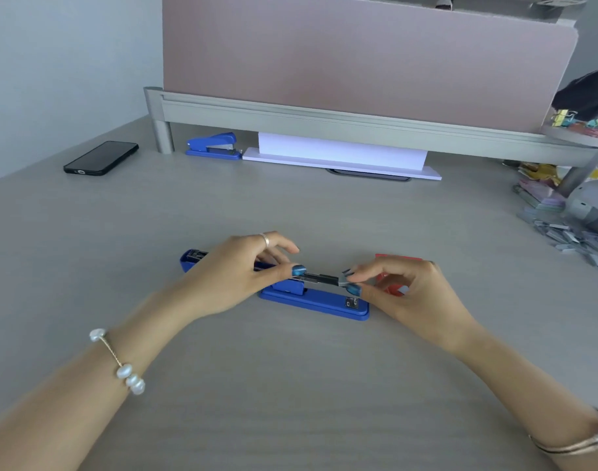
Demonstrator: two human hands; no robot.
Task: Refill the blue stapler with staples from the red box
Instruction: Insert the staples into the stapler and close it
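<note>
**Inspector A:** Blue stapler (316, 300) lies on the grey worktop (290, 385), near the middle, lid swung back to the left so the metal staple channel (319, 278) is exposed. Position of the hands?

**Inspector B:** Left hand (233, 273) rests over the opened lid, thumb and forefinger closed on the channel's left portion. Right hand (403, 287) is at the channel's right end; its fingers (353, 288) are pinched together there on a small silvery piece. Whether that is a staple strip or part of the channel cannot be told.

**Inspector A:** The red box?

**Inspector B:** Red box (397, 258) sits on the worktop just behind the right hand, largely hidden by it.

**Inspector A:** Other items noted?

**Inspector B:** A second blue stapler (214, 147) at the back under the partition rail, closed. A black phone (102, 158) back left. A white paper stack (341, 154) beside the second stapler. Loose staple strips (569, 236) scattered at the right edge.
</note>
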